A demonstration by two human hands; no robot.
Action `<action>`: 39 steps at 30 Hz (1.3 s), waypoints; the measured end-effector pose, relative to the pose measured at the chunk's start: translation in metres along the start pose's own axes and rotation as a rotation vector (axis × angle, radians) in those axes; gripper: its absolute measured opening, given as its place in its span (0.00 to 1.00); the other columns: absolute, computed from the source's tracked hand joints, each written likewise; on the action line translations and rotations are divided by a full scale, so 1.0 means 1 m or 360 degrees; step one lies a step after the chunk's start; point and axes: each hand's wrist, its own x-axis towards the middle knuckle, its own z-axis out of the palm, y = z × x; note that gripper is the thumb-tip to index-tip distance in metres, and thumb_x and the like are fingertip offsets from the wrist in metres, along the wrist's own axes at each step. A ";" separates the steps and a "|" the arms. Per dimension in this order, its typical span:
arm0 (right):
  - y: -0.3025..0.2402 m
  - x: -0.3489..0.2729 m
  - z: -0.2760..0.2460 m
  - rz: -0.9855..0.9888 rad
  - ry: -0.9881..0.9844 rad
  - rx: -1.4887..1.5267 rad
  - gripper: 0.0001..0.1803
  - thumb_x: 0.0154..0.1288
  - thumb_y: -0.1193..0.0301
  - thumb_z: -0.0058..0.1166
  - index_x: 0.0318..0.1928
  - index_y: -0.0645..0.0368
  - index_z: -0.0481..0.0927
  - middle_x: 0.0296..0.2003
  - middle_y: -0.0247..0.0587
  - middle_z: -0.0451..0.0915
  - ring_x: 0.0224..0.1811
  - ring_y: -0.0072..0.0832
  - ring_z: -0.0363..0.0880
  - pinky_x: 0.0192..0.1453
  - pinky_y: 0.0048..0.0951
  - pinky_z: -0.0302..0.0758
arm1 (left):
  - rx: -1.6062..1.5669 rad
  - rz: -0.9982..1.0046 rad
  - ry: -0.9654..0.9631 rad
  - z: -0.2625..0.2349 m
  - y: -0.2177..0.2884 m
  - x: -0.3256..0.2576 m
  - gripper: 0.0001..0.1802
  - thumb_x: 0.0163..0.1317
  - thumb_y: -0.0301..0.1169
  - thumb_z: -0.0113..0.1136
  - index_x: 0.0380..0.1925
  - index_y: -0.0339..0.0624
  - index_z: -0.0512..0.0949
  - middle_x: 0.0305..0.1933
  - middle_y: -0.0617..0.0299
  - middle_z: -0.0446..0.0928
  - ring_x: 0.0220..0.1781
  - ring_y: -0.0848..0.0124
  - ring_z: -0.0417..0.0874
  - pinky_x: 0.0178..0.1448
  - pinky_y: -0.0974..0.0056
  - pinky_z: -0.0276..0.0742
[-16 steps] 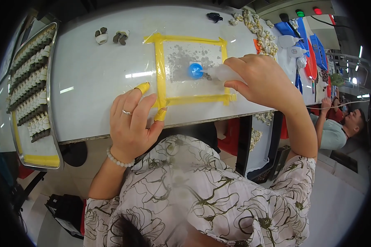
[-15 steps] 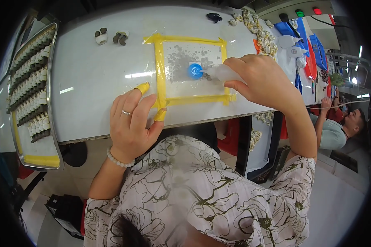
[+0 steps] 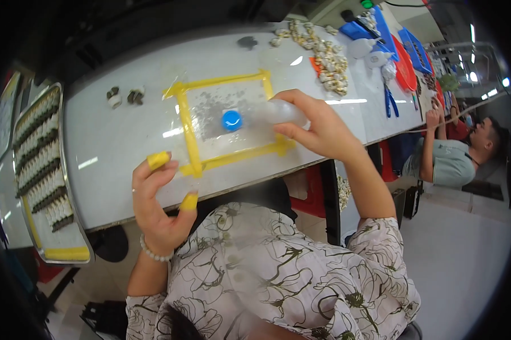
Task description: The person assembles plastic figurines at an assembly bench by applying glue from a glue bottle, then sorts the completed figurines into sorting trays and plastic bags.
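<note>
Right hand [image 3: 323, 127] wrapped around clear squeeze bottle [image 3: 278, 111], blue cap [image 3: 231, 119] pointing left, lying over yellow-taped square [image 3: 190, 136] on white table [image 3: 113, 141]. Left hand [image 3: 159, 207] held at table's near edge, fingers loosely spread, grasping nothing; yellow cots on fingertips [image 3: 158, 160]. Tray of small parts [image 3: 40, 164] far left. Parts heap [image 3: 326, 56] beyond bottle. Another person [image 3: 454, 153] sits right.

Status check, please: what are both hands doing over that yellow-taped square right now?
Right hand grips clear plastic squeeze bottle with blue cap, tip over the yellow-taped square. Left hand, yellow finger cots, empty at the square's near corner. Nothing blocking.
</note>
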 end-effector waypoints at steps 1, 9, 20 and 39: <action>0.002 -0.004 0.005 0.0020 0.0088 0.0252 0.21 0.55 0.63 0.56 0.46 0.61 0.70 0.35 0.49 0.77 0.37 0.40 0.76 0.41 0.32 0.72 | -0.0023 0.0037 -0.0017 0.000 0.010 0.004 0.22 0.43 0.20 0.57 0.42 0.36 0.69 0.50 0.46 0.67 0.46 0.58 0.74 0.51 0.59 0.70; 0.026 -0.043 0.016 0.0218 0.0596 0.1132 0.20 0.58 0.69 0.53 0.50 0.62 0.68 0.41 0.39 0.76 0.43 0.25 0.73 0.49 0.26 0.69 | -0.2804 -0.0206 -0.1437 0.047 0.102 0.062 0.15 0.53 0.31 0.55 0.38 0.33 0.74 0.55 0.35 0.62 0.48 0.44 0.72 0.50 0.50 0.67; 0.047 -0.077 -0.022 0.0444 0.0682 0.1284 0.19 0.58 0.78 0.50 0.50 0.68 0.66 0.41 0.40 0.75 0.45 0.23 0.72 0.49 0.24 0.68 | -0.3493 -0.0218 -0.1913 0.062 0.146 0.062 0.28 0.41 0.19 0.40 0.48 0.31 0.70 0.50 0.54 0.73 0.59 0.51 0.59 0.58 0.53 0.60; -0.015 0.022 -0.014 -0.0177 -0.0334 -0.0572 0.17 0.48 0.63 0.58 0.38 0.59 0.76 0.28 0.47 0.78 0.31 0.41 0.77 0.34 0.35 0.73 | -0.3606 0.0050 -0.1594 0.034 0.126 0.048 0.32 0.36 0.18 0.40 0.49 0.26 0.67 0.51 0.47 0.72 0.49 0.53 0.71 0.64 0.49 0.50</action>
